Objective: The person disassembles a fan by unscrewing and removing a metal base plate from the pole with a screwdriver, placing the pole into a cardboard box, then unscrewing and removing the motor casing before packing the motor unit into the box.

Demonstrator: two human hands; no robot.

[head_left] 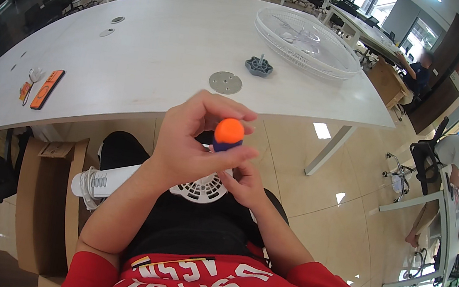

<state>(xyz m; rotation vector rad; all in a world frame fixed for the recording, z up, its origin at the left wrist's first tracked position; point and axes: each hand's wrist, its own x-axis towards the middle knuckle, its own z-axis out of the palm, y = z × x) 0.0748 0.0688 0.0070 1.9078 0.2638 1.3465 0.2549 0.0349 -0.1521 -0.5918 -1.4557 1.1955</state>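
Observation:
My left hand (pixel 186 137) is raised over my lap, thumb and fingers curved round a screwdriver (pixel 229 134). Its handle end, orange on top with dark blue below, faces up; the shaft is hidden. Under it lies the white slotted motor housing of a fan (pixel 202 190) on my lap. My right hand (pixel 247 185) is closed at the housing's right side, its fingertips partly covered by my left thumb. Leftward from the housing runs the fan's white column (pixel 117 179), with grey buttons and a white cord (pixel 90 197) bundled at its end.
On the white table (pixel 155 43) ahead lie a clear-bladed fan guard (pixel 310 41), a grey lobed knob (pixel 259 66) and an orange handheld device (pixel 47 89). An open cardboard box (pixel 48 205) stands at my left. One person sits far right (pixel 419 71), another nearer right (pixel 455 152).

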